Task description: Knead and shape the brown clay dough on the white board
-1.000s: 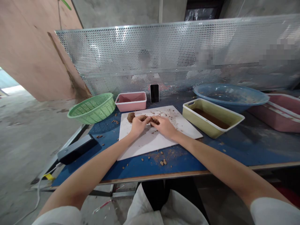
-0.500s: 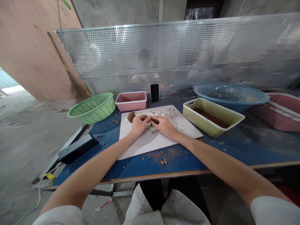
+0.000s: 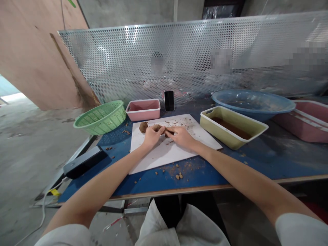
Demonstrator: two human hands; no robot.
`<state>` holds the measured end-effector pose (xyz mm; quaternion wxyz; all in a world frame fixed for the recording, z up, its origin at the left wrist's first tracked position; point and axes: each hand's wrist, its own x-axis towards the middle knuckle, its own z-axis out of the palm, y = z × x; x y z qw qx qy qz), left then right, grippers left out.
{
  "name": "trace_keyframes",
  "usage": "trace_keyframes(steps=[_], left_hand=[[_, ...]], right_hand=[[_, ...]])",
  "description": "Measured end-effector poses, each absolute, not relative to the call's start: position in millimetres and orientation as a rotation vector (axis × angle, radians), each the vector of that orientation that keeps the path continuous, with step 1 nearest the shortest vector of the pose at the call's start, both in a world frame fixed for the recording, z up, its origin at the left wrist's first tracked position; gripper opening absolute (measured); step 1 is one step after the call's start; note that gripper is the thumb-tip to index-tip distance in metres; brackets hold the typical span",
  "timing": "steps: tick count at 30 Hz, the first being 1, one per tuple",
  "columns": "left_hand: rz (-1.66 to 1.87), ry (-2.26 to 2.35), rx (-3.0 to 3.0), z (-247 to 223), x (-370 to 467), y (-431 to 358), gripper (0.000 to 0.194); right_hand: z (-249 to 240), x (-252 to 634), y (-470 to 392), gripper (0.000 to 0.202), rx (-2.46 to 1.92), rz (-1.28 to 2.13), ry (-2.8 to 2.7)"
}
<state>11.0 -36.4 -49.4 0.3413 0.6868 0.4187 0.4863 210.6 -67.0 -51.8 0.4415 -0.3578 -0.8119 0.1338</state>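
Over a white board point(image 3: 151, 159), my left hand point(image 3: 153, 135) and my right hand point(image 3: 181, 136) meet, fingers curled and thumbs close together. Both grip a brown, clay-like piece point(image 3: 167, 132), mostly hidden by the fingers. A rounded brown lump point(image 3: 143, 127) rests on the board just left of my left hand. Brown crumbs point(image 3: 188, 123) are scattered over the board, mainly behind and right of my right hand.
Behind the board stand a pink basin point(image 3: 143, 114), a phone point(image 3: 169, 101) and a perforated metal panel point(image 3: 123, 68). Left are a green basket point(image 3: 102, 124) and a dark box point(image 3: 85, 162). Right are an olive basin point(image 3: 225, 136) holding brown liquid, a blue bowl point(image 3: 253, 112) and another pink basin point(image 3: 302, 128).
My right hand's fingers have shifted slightly on the brown piece, with the wrist a little further right. My left hand stays nearly in place.
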Motion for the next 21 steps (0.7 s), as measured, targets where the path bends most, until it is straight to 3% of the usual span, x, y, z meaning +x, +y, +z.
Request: trace_keyframes(steps=[21], left_hand=[[1.31,1.151,1.819,-55.9,13.1,-30.8,0.039]], right_hand=[[-46.5,210.4,-63.6,0.028,-0.958,0.234,-2.09]])
